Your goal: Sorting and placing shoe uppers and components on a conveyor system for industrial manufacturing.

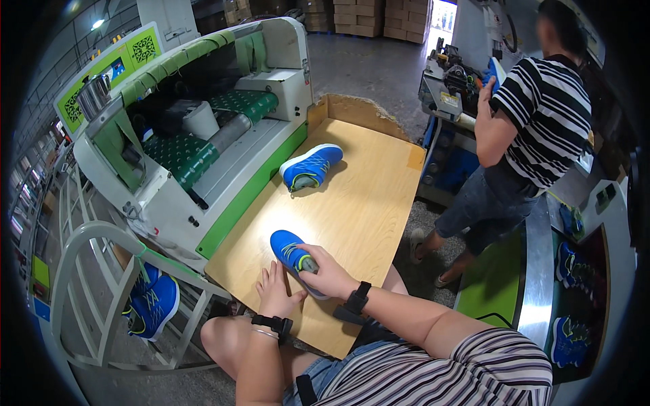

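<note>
A blue sneaker (287, 245) with pale laces and a grey-green form inside lies on the wooden tabletop (365, 162), its toe pointing away from me. My right hand (325, 272) grips it around the ankle opening and covers much of the heel. Beside its left flank, my left hand (276, 296) rests with fingers stretched out and thumb apart. Whether those fingers touch the shoe or only the board, I cannot tell. Farther up the board sits a second blue sneaker (313, 166) with a white sole, touched by neither hand.
Left of the board stands a white-and-green machine with a green dotted conveyor belt (177, 157). More blue sneakers (154, 303) hang in a metal rack (101, 298) at lower left. At right, a person in a striped shirt (545, 115) holds a blue shoe; shoes line a conveyor (535, 291).
</note>
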